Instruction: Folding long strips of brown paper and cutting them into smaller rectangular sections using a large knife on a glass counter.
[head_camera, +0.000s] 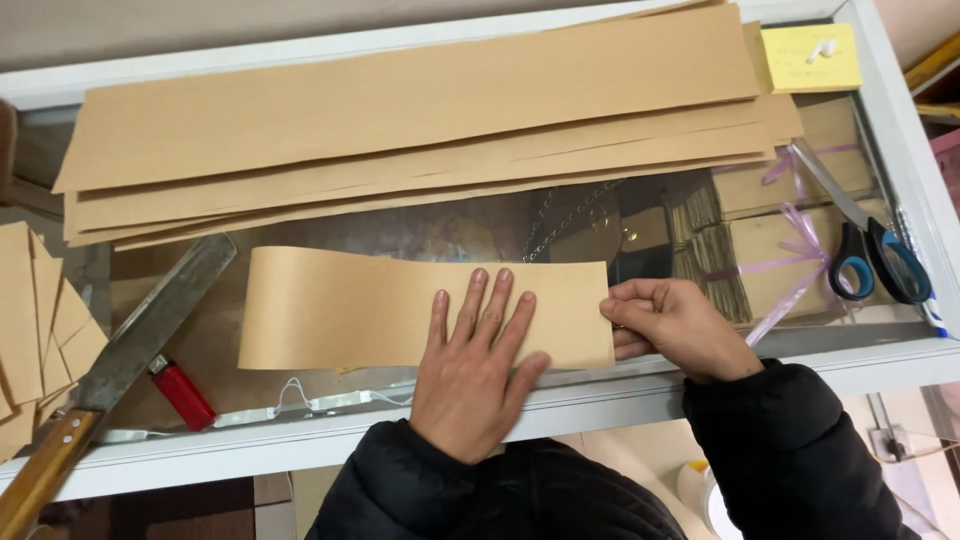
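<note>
A long strip of brown kraft paper (340, 310) lies on a glass counter top (200, 340). My left hand (475, 370) presses flat on the strip's right half, fingers spread. My right hand (665, 325) pinches the strip's right end between thumb and fingers. Both arms wear black padded sleeves.
A stack of long brown paper strips (420, 120) fills the back of the counter. A large wood-handled knife (120, 360) and a red lighter (183, 393) lie at left, beside small cut paper pieces (40, 330). Scissors (860, 240) and a yellow pad (810, 58) sit at right.
</note>
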